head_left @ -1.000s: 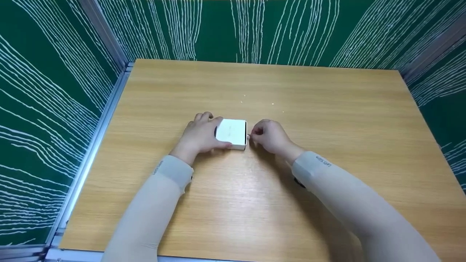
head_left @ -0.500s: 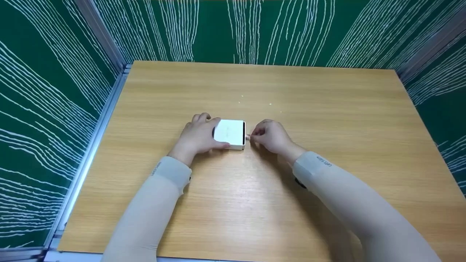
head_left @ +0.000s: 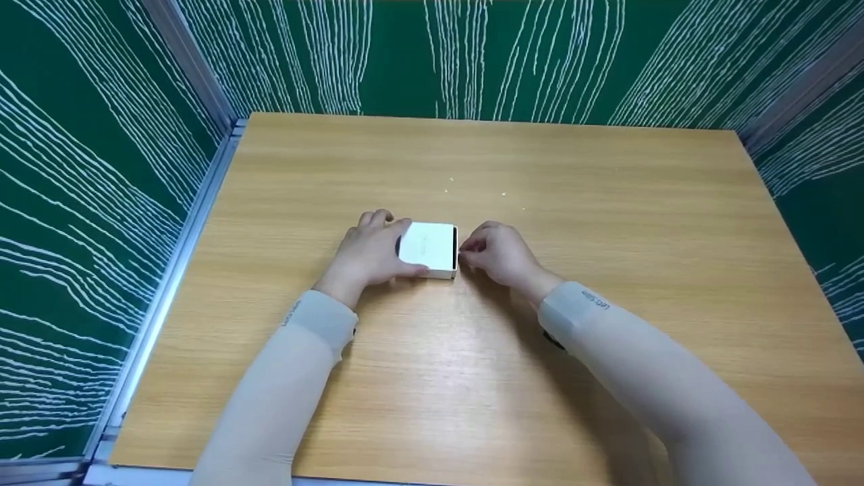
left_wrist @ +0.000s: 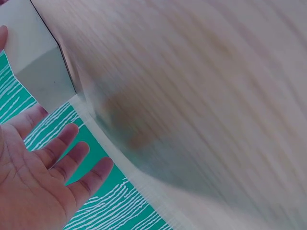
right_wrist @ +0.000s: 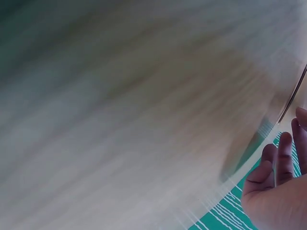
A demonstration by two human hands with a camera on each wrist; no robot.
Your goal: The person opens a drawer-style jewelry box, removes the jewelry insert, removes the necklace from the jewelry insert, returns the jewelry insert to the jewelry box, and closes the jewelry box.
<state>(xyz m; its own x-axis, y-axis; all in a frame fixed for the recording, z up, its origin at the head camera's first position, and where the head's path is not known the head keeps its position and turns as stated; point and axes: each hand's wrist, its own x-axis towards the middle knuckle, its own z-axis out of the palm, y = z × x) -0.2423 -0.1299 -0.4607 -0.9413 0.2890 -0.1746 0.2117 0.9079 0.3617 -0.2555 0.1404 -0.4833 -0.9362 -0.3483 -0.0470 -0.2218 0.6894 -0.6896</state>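
Observation:
A small white box lies flat on the table, with a narrow dark gap along its right edge. My left hand grips it from the left, thumb on the near side and index finger on the far side. The left wrist view shows the box at top left, with the other fingers of the left hand spread below it. At the box's right edge, my right hand has thumb and index finger pinched together at a small pale tab, mostly hidden by the fingertips. The right wrist view shows the right hand only partly.
Several tiny white bits lie on the wooden table beyond the box. Green panels with white streaks stand behind and at both sides. A metal frame rail runs along the table's left edge.
Half a second ago, a short length of the pale tab showed between the box and my right fingertips. Now those fingertips are closer to the box's right edge. My left hand keeps its hold.

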